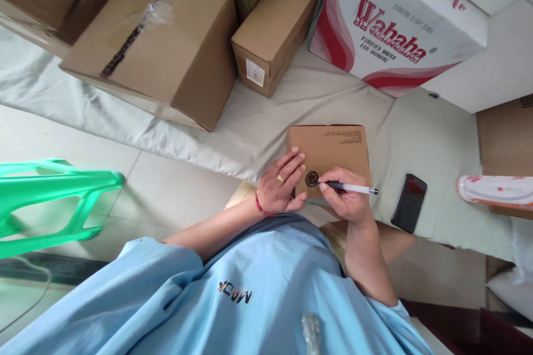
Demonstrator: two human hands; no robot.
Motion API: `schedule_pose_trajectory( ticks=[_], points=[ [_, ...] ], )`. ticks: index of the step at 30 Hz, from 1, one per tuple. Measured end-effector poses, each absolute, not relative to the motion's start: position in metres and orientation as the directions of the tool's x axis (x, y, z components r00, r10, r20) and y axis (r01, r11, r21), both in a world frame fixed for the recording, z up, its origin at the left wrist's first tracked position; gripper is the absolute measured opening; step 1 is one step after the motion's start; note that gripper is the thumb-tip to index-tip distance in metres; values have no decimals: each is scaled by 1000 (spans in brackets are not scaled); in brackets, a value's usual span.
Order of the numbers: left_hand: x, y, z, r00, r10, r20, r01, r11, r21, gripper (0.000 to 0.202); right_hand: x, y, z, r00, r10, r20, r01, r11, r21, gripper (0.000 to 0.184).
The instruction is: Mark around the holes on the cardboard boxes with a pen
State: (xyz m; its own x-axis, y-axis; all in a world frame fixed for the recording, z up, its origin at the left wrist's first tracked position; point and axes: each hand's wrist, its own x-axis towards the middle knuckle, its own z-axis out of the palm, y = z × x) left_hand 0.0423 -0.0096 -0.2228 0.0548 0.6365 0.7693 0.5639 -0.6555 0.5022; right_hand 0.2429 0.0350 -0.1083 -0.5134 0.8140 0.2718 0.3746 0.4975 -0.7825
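A small brown cardboard box lies on the sheet-covered surface in front of me, with small print along its far right part. My left hand rests flat on the box's left side, fingers stretched out, a ring on one finger and a red string at the wrist. A pen with a clear barrel and dark tip is pinched in my right hand. Its tip touches a dark round mark on the box's near part, between my two hands.
A black phone lies right of the box, and a white printed roll farther right. Behind stand a large carton, a long narrow box and a Wahaha water carton. A green plastic stool stands on the floor at left.
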Motion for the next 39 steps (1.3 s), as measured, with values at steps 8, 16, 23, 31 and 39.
schedule_pose_trajectory(
  ticks=[8, 16, 23, 31, 39],
  points=[
    [42, -10, -222, 61, 638, 768, 574, -651, 496, 64, 239, 36, -106, -521, 806, 280, 395, 518, -759, 6],
    [41, -9, -219, 69, 623, 779, 606, -646, 463, 64, 242, 36, -106, -558, 789, 256, 388, 521, -761, 12],
    [42, -8, -217, 67, 621, 781, 622, -638, 453, 64, 241, 35, -105, -537, 804, 256, 373, 499, -782, 7],
    [42, -8, -218, 75, 624, 778, 633, -632, 447, 62, 243, 36, -106, -539, 802, 258, 352, 492, -796, 12],
    [42, -8, -217, 77, 617, 783, 612, -650, 451, 64, 243, 36, -104, -562, 789, 246, 344, 494, -799, 10]
  ],
)
